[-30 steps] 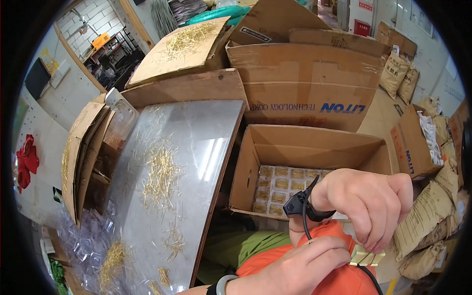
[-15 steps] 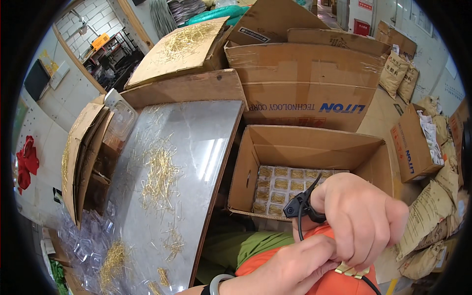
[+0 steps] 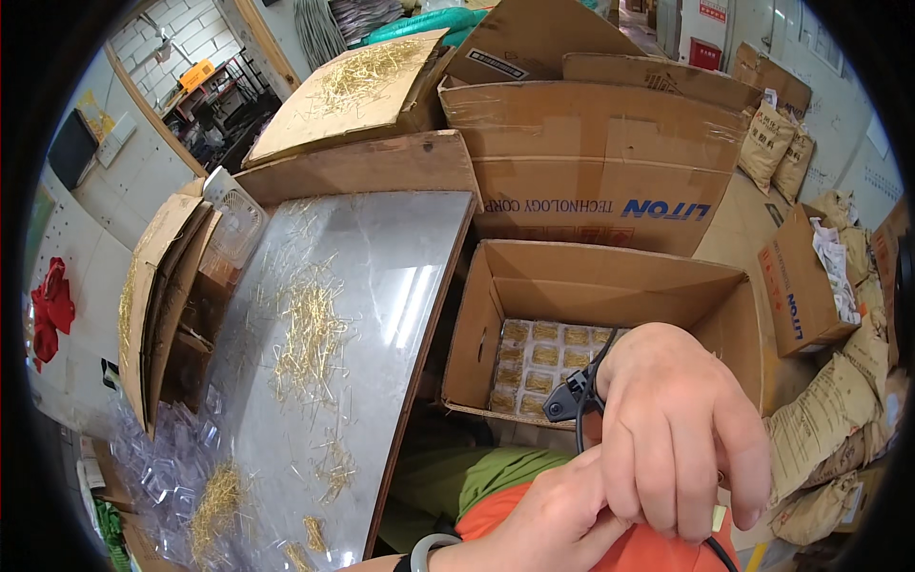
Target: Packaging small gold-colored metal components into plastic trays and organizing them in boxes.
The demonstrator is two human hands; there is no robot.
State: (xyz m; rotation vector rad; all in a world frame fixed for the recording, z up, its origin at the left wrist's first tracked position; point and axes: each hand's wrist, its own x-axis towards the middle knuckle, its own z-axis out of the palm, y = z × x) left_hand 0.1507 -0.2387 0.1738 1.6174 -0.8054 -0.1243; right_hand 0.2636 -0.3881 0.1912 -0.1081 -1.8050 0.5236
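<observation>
In front of my lap, my left hand (image 3: 558,510) and my right hand (image 3: 672,429) meet with their fingers closed. The right one is curled over the left fingertips and hides most of what is between them. A small pale yellow bit (image 3: 718,518) shows just past the right fingers. Beside the right hand sits a black clip (image 3: 568,397) with a strap and cable. A grey bangle (image 3: 431,551) circles my left wrist. Behind the hands, a cardboard carton (image 3: 610,262) holds rows of small clear boxes (image 3: 545,355) filled with gold-coloured thin pieces.
On the left, a grey metal-topped table (image 3: 381,248) carries loose gold wire-like pieces (image 3: 310,334). Empty clear plastic boxes (image 3: 167,458) pile up at its near left. A large carton (image 3: 591,143) stands behind; paper sacks (image 3: 829,419) lie at the right.
My right hand has rotated and shifted slightly left and down over the left fingertips. The gold-coloured piece below it, seen before, is now mostly covered.
</observation>
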